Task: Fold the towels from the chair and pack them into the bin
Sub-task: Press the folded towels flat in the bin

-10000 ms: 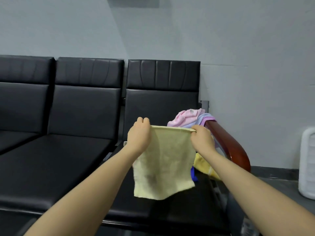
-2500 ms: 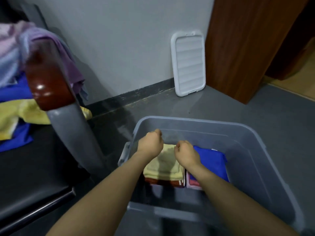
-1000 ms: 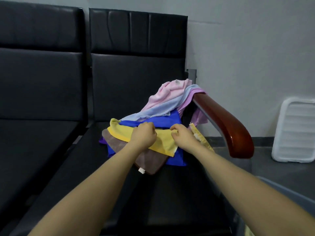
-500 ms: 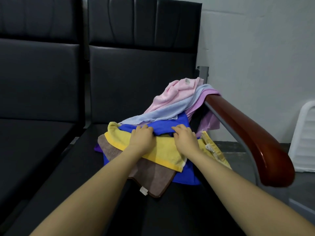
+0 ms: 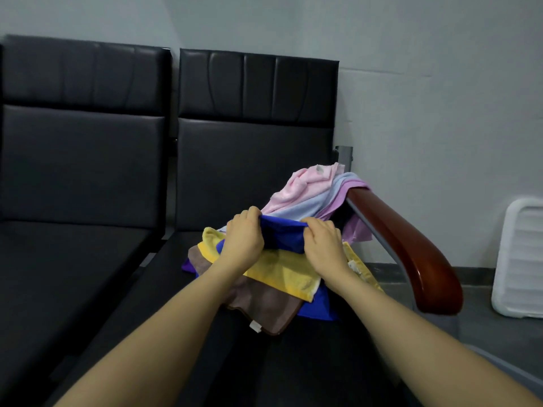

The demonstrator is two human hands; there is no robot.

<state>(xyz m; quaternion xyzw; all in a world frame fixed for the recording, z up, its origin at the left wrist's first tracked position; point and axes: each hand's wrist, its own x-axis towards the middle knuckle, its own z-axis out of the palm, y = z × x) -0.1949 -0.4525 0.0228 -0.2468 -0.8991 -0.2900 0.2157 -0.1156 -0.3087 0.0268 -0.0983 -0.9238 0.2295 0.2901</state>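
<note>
A heap of towels lies on the right black chair seat (image 5: pixel 293 362). My left hand (image 5: pixel 244 239) and my right hand (image 5: pixel 323 245) each grip the top edge of a blue towel (image 5: pixel 283 235) and hold it raised a little off the heap. Below it lie a yellow towel (image 5: pixel 282 273), a brown towel (image 5: pixel 264 308) and more blue cloth (image 5: pixel 318 305). A pink towel (image 5: pixel 305 183), a light blue one (image 5: pixel 311 205) and a lilac one (image 5: pixel 352 230) drape toward the armrest. Only a grey corner of the bin (image 5: pixel 511 377) shows at the lower right.
A wooden armrest (image 5: pixel 408 248) on a grey metal support bounds the seat on the right. A white bin lid (image 5: pixel 518 257) leans against the wall. More black seats (image 5: pixel 73 259) stretch to the left.
After putting the folded yellow towel in the bin, I turned back to the chair. Both hands shifted from the yellow towel up to the blue one and lifted its edge.
</note>
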